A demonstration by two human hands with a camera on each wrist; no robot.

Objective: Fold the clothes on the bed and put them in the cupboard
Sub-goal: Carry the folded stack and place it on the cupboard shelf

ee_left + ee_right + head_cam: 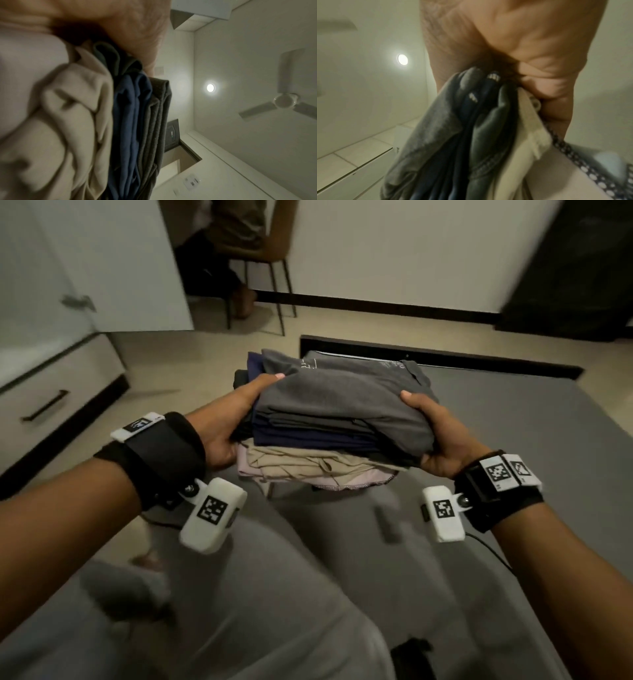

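Observation:
A stack of folded clothes [337,419] is held up above the grey bed [513,474]: dark grey garments on top, navy in the middle, beige and pale pink at the bottom. My left hand [233,419] grips its left side, thumb on top and fingers underneath. My right hand [442,433] grips the right side the same way. The left wrist view shows the stack [130,121] edge-on, beige, navy and grey layers below my palm [130,27]. The right wrist view shows the layered edges [471,135] clamped under my right hand [530,60].
A white cupboard [102,268] with a lower drawer [51,402] stands at the left. A chair [270,261] with a seated person's legs is behind it. The bed's dark frame [438,354] runs across the far edge. My grey-clad legs [257,594] fill the foreground.

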